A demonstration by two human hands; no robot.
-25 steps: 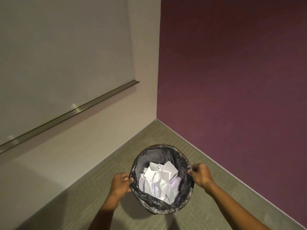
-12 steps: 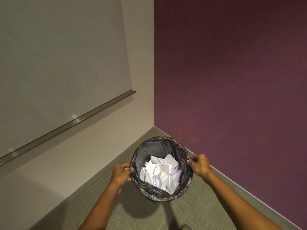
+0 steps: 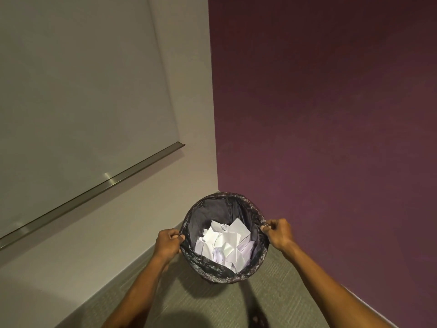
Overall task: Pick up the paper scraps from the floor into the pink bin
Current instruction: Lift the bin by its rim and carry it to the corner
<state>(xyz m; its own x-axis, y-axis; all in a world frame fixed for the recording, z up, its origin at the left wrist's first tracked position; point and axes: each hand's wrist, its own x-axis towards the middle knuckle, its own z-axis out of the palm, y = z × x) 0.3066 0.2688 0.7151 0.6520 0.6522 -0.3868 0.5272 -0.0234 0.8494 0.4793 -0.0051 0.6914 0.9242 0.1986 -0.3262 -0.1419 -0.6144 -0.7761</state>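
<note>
My left hand (image 3: 168, 245): fingers curled with the thumb over the top, pinching the left side of the bin's rim through the plastic.
My right hand (image 3: 279, 233): curled the same way on the right side of the rim, fingertips pinching a fold of the plastic.
Bin (image 3: 214, 268): round, held between my two hands with its mouth facing up at me, close into the corner of the room. I cannot tell whether its base touches the floor.
Liner (image 3: 220, 210): a black crinkled bag that lines the inside and folds out over the whole rim, covering what I can see of the bin's outside.
Paper scraps (image 3: 227, 242): a loose heap of white torn and folded pieces, all inside the bin, piled toward the side nearest me and to the right. One small crumpled bit lies on top near the middle.
Carpet (image 3: 189, 306): grey-green and ribbed, with a dark shadow on it just below and left of the bin.
Purple wall (image 3: 331, 138): fills the right side and meets the carpet just behind my right hand.
Pale wall (image 3: 113, 237): on the left, joining the purple wall in the corner above the bin.
Metal rail (image 3: 106, 183): a brushed strip running aslant across the pale wall, along the lower edge of a smooth grey board (image 3: 82, 91).
</note>
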